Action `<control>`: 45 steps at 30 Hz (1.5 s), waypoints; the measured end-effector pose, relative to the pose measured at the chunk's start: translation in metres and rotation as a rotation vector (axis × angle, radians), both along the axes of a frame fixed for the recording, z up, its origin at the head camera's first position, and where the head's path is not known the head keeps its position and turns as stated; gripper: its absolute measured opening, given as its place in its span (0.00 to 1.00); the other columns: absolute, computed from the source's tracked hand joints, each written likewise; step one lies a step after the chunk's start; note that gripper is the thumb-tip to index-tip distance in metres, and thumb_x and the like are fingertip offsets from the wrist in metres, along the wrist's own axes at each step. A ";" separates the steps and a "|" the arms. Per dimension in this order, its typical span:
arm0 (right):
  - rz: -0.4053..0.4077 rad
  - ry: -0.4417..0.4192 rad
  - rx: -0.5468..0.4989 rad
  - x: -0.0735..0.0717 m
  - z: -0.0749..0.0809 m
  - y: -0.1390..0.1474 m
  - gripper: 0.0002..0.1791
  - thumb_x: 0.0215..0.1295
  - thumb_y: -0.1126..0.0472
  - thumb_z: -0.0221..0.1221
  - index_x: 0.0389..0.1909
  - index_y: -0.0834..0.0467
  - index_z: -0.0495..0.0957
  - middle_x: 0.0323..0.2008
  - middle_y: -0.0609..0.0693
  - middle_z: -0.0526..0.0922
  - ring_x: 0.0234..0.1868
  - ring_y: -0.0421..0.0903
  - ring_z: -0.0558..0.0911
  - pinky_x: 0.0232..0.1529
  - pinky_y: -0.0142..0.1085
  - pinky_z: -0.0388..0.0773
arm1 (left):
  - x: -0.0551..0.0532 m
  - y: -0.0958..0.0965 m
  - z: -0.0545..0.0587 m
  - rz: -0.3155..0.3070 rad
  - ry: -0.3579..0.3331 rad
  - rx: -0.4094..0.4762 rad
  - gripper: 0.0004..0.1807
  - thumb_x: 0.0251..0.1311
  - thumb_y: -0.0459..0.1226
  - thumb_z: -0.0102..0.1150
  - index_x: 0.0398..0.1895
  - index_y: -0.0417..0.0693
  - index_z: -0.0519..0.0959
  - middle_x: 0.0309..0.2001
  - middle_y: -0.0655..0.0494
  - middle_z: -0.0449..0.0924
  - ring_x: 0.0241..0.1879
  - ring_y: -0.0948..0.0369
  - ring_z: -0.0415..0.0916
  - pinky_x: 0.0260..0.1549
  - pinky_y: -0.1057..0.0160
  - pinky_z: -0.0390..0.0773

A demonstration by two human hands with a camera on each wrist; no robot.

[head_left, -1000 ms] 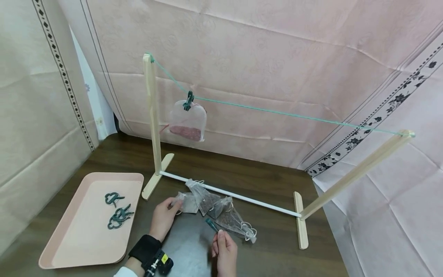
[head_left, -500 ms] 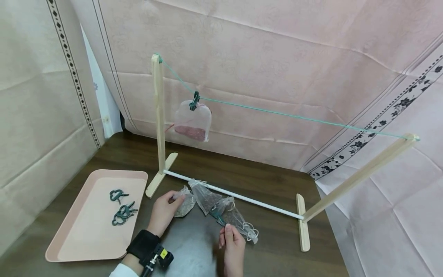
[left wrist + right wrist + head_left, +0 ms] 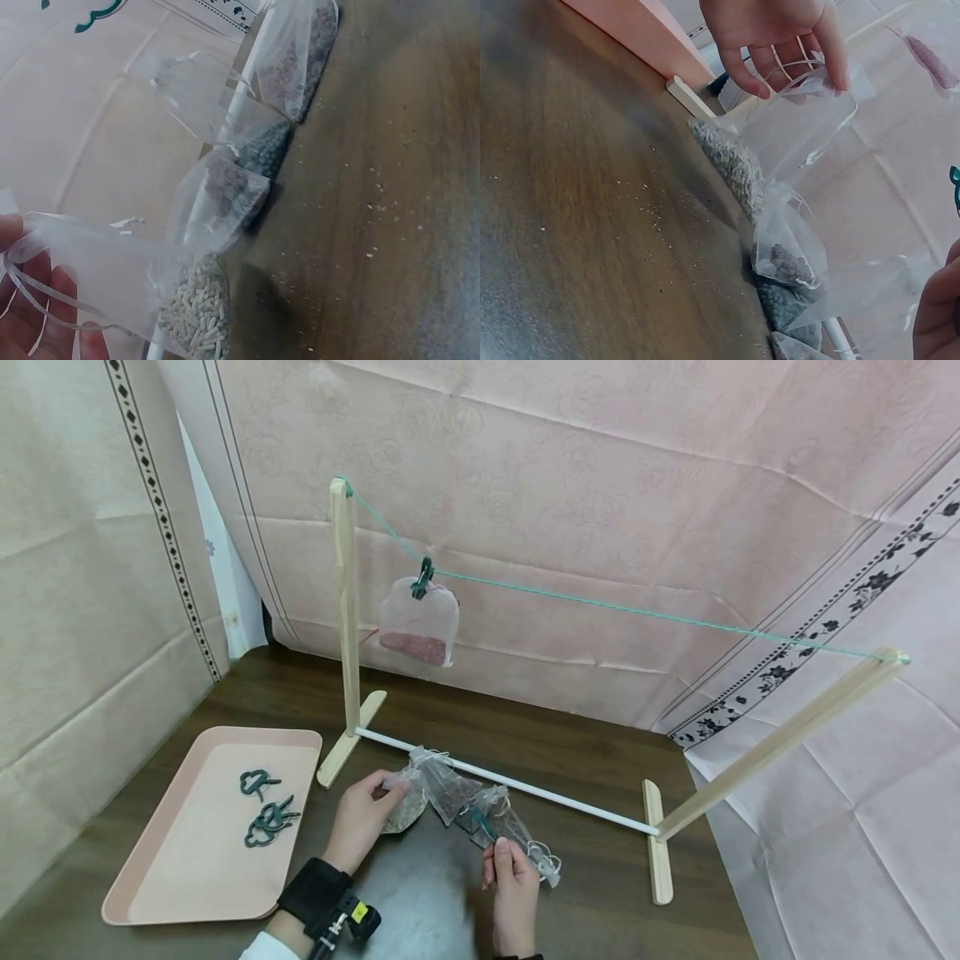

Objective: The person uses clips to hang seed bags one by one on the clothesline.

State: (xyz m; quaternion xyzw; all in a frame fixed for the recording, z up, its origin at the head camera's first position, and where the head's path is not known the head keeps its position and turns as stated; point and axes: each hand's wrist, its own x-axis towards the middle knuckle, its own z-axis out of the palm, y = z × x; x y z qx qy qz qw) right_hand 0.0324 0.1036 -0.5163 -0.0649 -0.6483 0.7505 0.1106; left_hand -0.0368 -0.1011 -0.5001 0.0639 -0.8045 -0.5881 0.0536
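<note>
My left hand (image 3: 362, 818) pinches the gathered top of a sheer drawstring bag (image 3: 196, 304) of pale pellets; in the right wrist view the bag's filled end (image 3: 731, 161) hangs low by the table. A green cloud-shaped clip (image 3: 484, 823) is held in my right hand (image 3: 513, 885), its tip in front of the other bags. Several more sheer bags (image 3: 452, 793) lie against the white bar, one with dark beads (image 3: 264, 150). Another bag (image 3: 416, 647) with pink contents hangs from the green line (image 3: 622, 612) by a clip (image 3: 422, 580).
On the left is a pink tray (image 3: 187, 877) with several green clips (image 3: 273, 818). Wooden posts (image 3: 346, 610) hold up the line, joined below by a white bar (image 3: 525, 787). Small crumbs are scattered on the wooden table (image 3: 585, 195). Cloth (image 3: 562, 468) hangs behind.
My left hand has drawn the pellet bag's top up and a little to the right, tilting the bag upright. My right hand has shifted up and right with the clip.
</note>
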 end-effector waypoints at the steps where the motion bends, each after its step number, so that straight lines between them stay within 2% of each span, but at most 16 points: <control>1: -0.001 -0.002 0.001 0.000 0.001 0.000 0.19 0.67 0.58 0.47 0.23 0.69 0.70 0.11 0.49 0.65 0.13 0.42 0.66 0.16 0.36 0.64 | 0.000 0.000 0.002 -0.001 0.001 0.001 0.12 0.52 0.53 0.58 0.30 0.57 0.79 0.31 0.60 0.77 0.30 0.61 0.72 0.25 0.63 0.69; 6: 0.006 0.001 0.026 -0.001 0.007 0.003 0.19 0.67 0.58 0.46 0.24 0.70 0.69 0.12 0.50 0.65 0.14 0.43 0.66 0.17 0.39 0.64 | 0.002 0.001 0.013 -0.013 0.032 -0.001 0.13 0.51 0.55 0.58 0.29 0.58 0.78 0.30 0.61 0.77 0.30 0.61 0.71 0.25 0.64 0.69; 11: 0.007 0.016 0.104 -0.006 0.018 0.009 0.19 0.67 0.55 0.47 0.24 0.67 0.71 0.13 0.51 0.66 0.16 0.45 0.68 0.20 0.38 0.65 | 0.001 0.003 0.026 -0.062 0.087 -0.025 0.12 0.51 0.54 0.57 0.31 0.58 0.79 0.31 0.62 0.78 0.31 0.61 0.72 0.27 0.62 0.70; 15: 0.018 0.006 0.153 -0.014 0.030 0.015 0.18 0.66 0.55 0.48 0.24 0.65 0.72 0.14 0.52 0.67 0.17 0.46 0.68 0.21 0.39 0.64 | -0.001 0.004 0.039 -0.112 0.141 -0.107 0.09 0.54 0.49 0.58 0.34 0.58 0.78 0.31 0.62 0.77 0.29 0.61 0.71 0.26 0.63 0.70; 19: 0.029 0.014 0.205 -0.021 0.043 0.021 0.16 0.67 0.56 0.47 0.25 0.62 0.74 0.15 0.52 0.68 0.17 0.48 0.66 0.18 0.35 0.62 | -0.008 0.004 0.053 -0.181 0.207 -0.212 0.08 0.55 0.47 0.57 0.35 0.57 0.78 0.29 0.64 0.77 0.25 0.63 0.69 0.23 0.64 0.69; 22: 0.052 0.060 0.243 -0.026 0.057 0.025 0.15 0.67 0.55 0.47 0.26 0.61 0.74 0.15 0.53 0.68 0.17 0.50 0.64 0.18 0.33 0.60 | -0.015 0.003 0.067 -0.236 0.249 -0.270 0.08 0.56 0.47 0.56 0.36 0.57 0.79 0.30 0.65 0.77 0.25 0.65 0.70 0.23 0.65 0.70; 25: 0.097 0.118 0.285 -0.027 0.074 0.025 0.16 0.67 0.56 0.47 0.26 0.62 0.74 0.16 0.54 0.67 0.18 0.52 0.64 0.18 0.34 0.60 | -0.020 0.003 0.081 -0.266 0.279 -0.318 0.07 0.57 0.46 0.56 0.35 0.58 0.79 0.30 0.66 0.77 0.25 0.65 0.70 0.23 0.65 0.70; 30: 0.136 0.222 0.384 -0.027 0.101 0.023 0.15 0.68 0.59 0.45 0.27 0.63 0.73 0.16 0.54 0.66 0.16 0.49 0.63 0.16 0.34 0.59 | -0.026 0.007 0.099 -0.273 0.373 -0.476 0.07 0.57 0.45 0.55 0.37 0.59 0.79 0.27 0.68 0.75 0.23 0.67 0.68 0.22 0.66 0.68; 33: 0.148 0.272 0.434 -0.031 0.113 0.025 0.13 0.68 0.60 0.45 0.27 0.62 0.73 0.16 0.54 0.67 0.14 0.45 0.61 0.15 0.34 0.58 | -0.029 0.011 0.108 -0.254 0.443 -0.570 0.07 0.57 0.45 0.57 0.37 0.59 0.79 0.24 0.68 0.74 0.22 0.68 0.66 0.21 0.67 0.66; 36: 0.149 0.322 0.513 -0.035 0.126 0.026 0.12 0.68 0.61 0.46 0.28 0.59 0.74 0.16 0.53 0.68 0.14 0.45 0.63 0.15 0.33 0.60 | -0.031 0.013 0.117 -0.243 0.476 -0.606 0.06 0.56 0.44 0.58 0.36 0.58 0.79 0.23 0.68 0.73 0.21 0.67 0.66 0.20 0.67 0.66; 40: 0.123 0.396 0.647 -0.039 0.145 0.029 0.10 0.67 0.62 0.47 0.28 0.56 0.75 0.15 0.51 0.69 0.16 0.45 0.66 0.17 0.31 0.62 | -0.033 0.013 0.131 -0.264 0.511 -0.643 0.07 0.55 0.44 0.59 0.36 0.57 0.78 0.24 0.67 0.74 0.21 0.68 0.66 0.21 0.68 0.66; 45: 0.114 0.478 0.766 -0.048 0.169 0.031 0.10 0.67 0.63 0.47 0.29 0.58 0.75 0.15 0.50 0.69 0.16 0.40 0.67 0.18 0.30 0.63 | -0.038 0.012 0.157 -0.283 0.559 -0.686 0.06 0.56 0.44 0.58 0.36 0.57 0.79 0.24 0.67 0.73 0.20 0.67 0.65 0.19 0.68 0.65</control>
